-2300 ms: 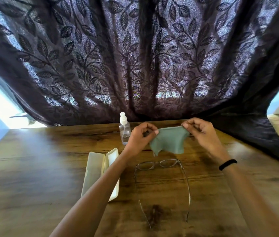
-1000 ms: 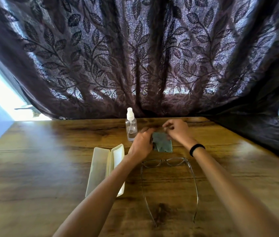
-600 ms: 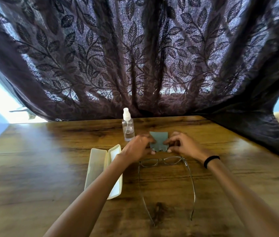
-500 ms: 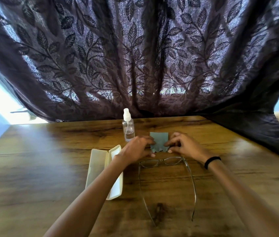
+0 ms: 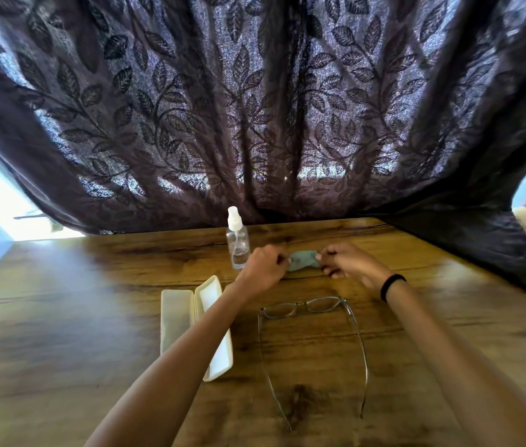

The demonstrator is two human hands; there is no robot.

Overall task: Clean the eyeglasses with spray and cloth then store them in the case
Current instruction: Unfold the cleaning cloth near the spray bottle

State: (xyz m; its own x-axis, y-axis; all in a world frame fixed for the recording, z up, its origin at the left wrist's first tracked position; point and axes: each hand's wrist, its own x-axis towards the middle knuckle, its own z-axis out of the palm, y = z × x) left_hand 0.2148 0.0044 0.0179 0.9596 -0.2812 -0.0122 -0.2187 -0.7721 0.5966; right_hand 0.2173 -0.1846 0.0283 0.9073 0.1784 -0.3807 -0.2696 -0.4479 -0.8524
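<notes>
A small grey-green cloth (image 5: 302, 260) is folded into a narrow strip just above the wooden table (image 5: 62, 317). My left hand (image 5: 265, 269) pinches its left end and my right hand (image 5: 348, 262) pinches its right end. The eyeglasses (image 5: 311, 333) lie open on the table nearer to me than the hands, lenses away from me, temples pointing toward me. A clear spray bottle (image 5: 237, 243) with a white nozzle stands upright just left of my left hand. The cream glasses case (image 5: 184, 321) lies open to the left, partly hidden by my left forearm.
A dark leaf-patterned curtain (image 5: 255, 108) hangs along the table's far edge, and its right part drapes onto the table (image 5: 480, 253). Bright window light shows at far left. A black band (image 5: 392, 285) sits on my right wrist.
The cloth went from spread out in the air, to flat on the table, to a narrow folded strip. Both hands stayed on it and shifted slightly farther from the glasses.
</notes>
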